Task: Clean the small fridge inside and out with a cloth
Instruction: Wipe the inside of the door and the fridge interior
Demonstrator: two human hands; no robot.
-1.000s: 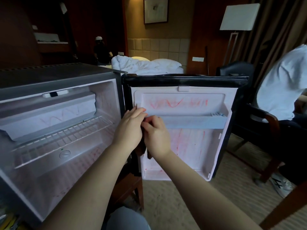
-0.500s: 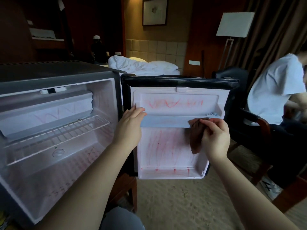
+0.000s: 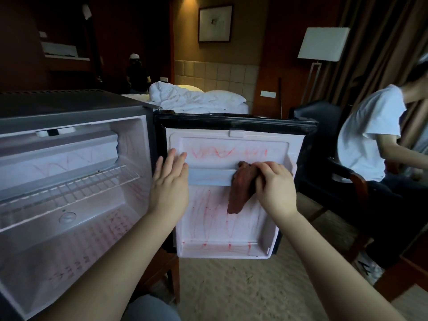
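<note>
My right grip [image 3: 275,188] clutches the cloth [image 3: 239,191] at the shelf [image 3: 208,177]'s right end; the shelf runs leftward toward my flat left grip [image 3: 170,184].

- The one view sits on the person's head, wide-angle, and faces forward and a little down.
- It is close: the open fridge [image 3: 134,158] fills the left side and its door [image 3: 208,228] the centre.
- Farther behind stand a bed [image 3: 192,98] and a floor lamp [image 3: 323,44].
</note>
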